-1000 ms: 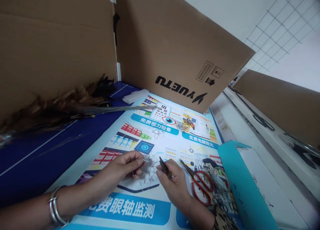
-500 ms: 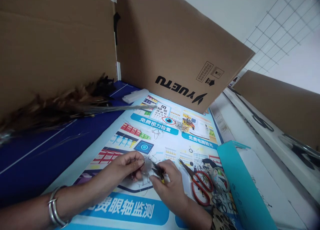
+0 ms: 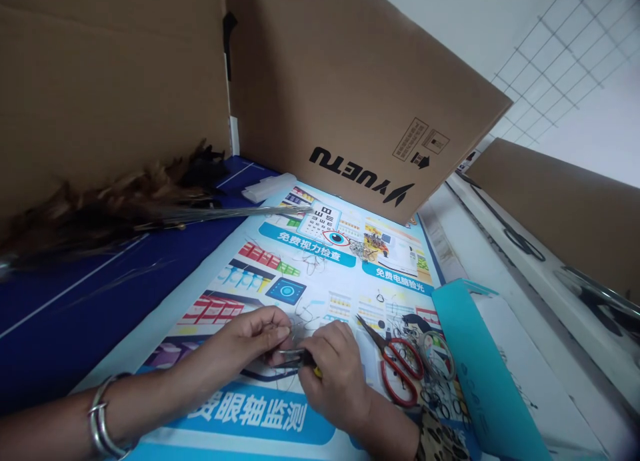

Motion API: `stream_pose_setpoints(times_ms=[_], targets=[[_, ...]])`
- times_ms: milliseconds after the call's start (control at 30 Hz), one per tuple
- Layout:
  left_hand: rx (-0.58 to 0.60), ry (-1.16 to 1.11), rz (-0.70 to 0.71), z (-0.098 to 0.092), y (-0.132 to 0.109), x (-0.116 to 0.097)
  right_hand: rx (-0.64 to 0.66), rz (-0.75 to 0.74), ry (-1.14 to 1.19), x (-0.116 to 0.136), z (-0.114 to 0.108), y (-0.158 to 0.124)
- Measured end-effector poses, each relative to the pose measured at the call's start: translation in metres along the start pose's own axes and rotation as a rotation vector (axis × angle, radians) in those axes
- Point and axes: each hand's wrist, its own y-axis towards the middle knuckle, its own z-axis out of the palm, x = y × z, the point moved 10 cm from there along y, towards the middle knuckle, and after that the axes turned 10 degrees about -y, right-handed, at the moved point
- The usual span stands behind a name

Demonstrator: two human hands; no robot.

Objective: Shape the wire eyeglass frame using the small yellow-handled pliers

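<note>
The left hand [image 3: 263, 334] pinches a thin strand [image 3: 291, 330] (barely visible). The right hand [image 3: 335, 371], curled closed, grips pliers [image 3: 301, 358]; scissors [image 3: 385, 347] lie at its three o'clock.

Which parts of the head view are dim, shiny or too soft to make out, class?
Head view: the brown feathers sit in dim light, strands merging; head view: the YUETU cardboard panel darkens toward its left fold; head view: the silver-coloured bangles catch highlights; head view: the left hand pinches something too small and soft to identify.
</note>
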Motion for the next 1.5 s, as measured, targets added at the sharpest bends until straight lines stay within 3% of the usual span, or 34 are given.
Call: stream_pose_setpoints(times_ms=[133,267,367,567,1033,1500], targets=[[-0.005,0.018,-0.010,-0.001,-0.001,0.000,-0.022,0.177,0.201,-0.019,0.001,-0.001],[-0.015,0.035,0.008,-0.002,0.000,-0.003,0.079,0.461,0.423,-0.043,0.013,-0.005],[-0.020,0.048,0.023,-0.003,0.001,-0.003,0.139,0.552,0.494,-0.047,0.017,-0.007],[-0.011,0.030,0.018,-0.005,-0.001,0.001,0.186,0.632,0.545,-0.051,0.018,-0.009],[-0.026,0.020,-0.012,-0.009,-0.002,0.005,0.222,0.902,0.966,-0.058,0.042,-0.024],[-0.014,0.039,0.012,-0.010,-0.002,0.006,0.209,0.939,1.063,-0.055,0.042,-0.023]])
